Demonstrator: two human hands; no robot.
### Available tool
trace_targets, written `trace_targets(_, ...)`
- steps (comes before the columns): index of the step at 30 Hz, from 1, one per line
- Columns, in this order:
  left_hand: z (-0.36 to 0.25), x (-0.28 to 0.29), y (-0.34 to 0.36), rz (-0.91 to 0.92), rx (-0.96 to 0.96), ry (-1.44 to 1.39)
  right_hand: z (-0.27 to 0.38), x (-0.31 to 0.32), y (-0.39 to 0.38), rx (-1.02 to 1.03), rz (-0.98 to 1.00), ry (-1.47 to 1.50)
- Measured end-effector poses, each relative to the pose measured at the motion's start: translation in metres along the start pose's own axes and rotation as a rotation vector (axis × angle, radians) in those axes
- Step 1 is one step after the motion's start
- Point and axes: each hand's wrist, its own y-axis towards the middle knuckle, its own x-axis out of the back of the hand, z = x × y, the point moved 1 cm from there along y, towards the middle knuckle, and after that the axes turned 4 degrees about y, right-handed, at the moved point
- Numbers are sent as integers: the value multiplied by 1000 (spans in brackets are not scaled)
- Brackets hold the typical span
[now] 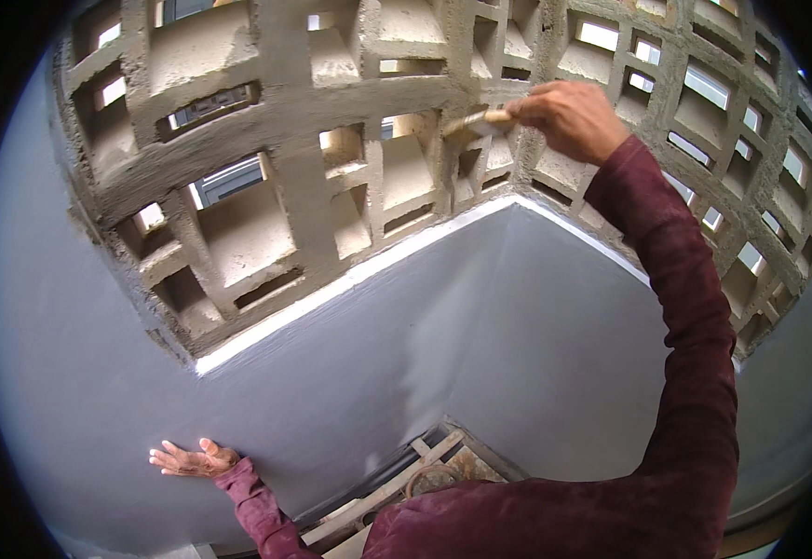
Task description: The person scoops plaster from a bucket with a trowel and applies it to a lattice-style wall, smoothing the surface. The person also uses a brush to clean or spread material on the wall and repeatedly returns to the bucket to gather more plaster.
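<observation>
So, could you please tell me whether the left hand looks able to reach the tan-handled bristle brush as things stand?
Probably not: the left hand is spread low against the smooth grey wall, while the tan-handled bristle brush is high by the grey openwork screen, gripped in the right hand.

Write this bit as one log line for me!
right hand: holds brush at openwork concrete screen | left hand: open, apparently resting on grey wall

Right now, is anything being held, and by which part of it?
The right hand holds a brush by its handle; the left hand, open against the grey wall, holds nothing.
</observation>
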Motion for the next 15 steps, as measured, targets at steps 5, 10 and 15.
trace_targets(5,0,3,1,-11,1,34,19,14,-13,6,-31,61)
trace_targets(10,-3,-1,-3,-18,0,23,38,-35,-13,190,82,56)
trace_targets(15,0,-1,-4,-12,6,5,26,-16,-38,-39,-80,105)
